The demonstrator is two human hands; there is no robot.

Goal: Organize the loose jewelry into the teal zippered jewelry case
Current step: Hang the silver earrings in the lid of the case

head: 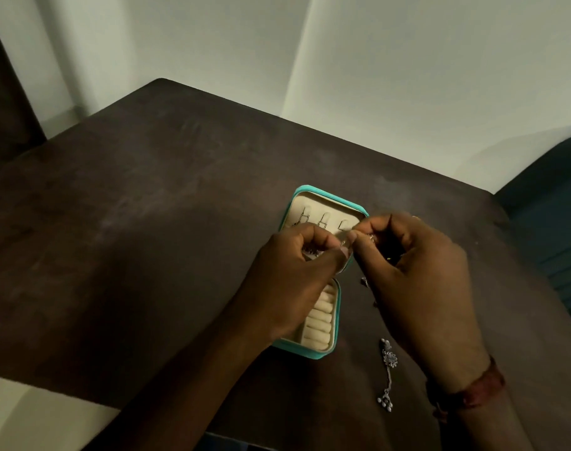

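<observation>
The teal zippered jewelry case lies open on the dark table, cream lining showing. Its far half has small hook tabs with thin chains hanging from two of them. Its near half holds cream ring rolls. My left hand and my right hand meet above the case's middle and pinch a thin chain between their fingertips. Part of that chain dangles below my right hand. A silver dangling earring lies on the table to the right of the case.
The dark brown table runs far to the left and back. Its near edge cuts across the lower left. A dark teal chair stands at the right side. A red band circles my right wrist.
</observation>
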